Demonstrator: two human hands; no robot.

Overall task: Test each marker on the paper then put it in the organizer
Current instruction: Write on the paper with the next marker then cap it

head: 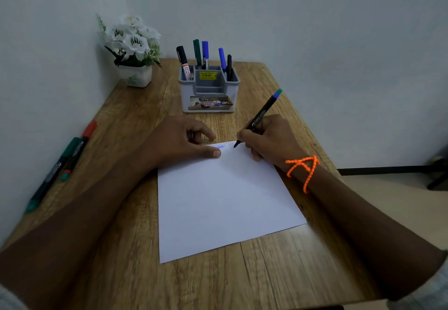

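The right hand (269, 137) pinches a black marker (258, 118) between thumb and curled fingers, its tip touching the paper (218, 200) near the sheet's far edge; the barrel slants up and away, ending in a blue and teal cap end, and reads "FABER-CASTELL". An orange beaded cord (303, 169) circles that wrist. The left hand (184, 140) lies on the paper's far left corner, thumb flat along the sheet, the other fingers loosely curled and holding nothing. Between the two hands a small blue scribble (220, 146) and a fainter mark sit on the sheet.

The paper lies at the middle of the wooden table (121, 249), slightly turned. Just beyond the hands, towards the table's far edge, stands the grey organizer (209, 91), holding five upright markers (204, 52) (black, green and blue caps). A yellow price sticker on it seems to read "49.00"; the front label shows "42" and "OPE", the rest being too small to read.

Along the left edge lie loose markers (63, 164) with green and red caps, touching one another. A white pot of white flowers (132, 50) stands in the far left corner.
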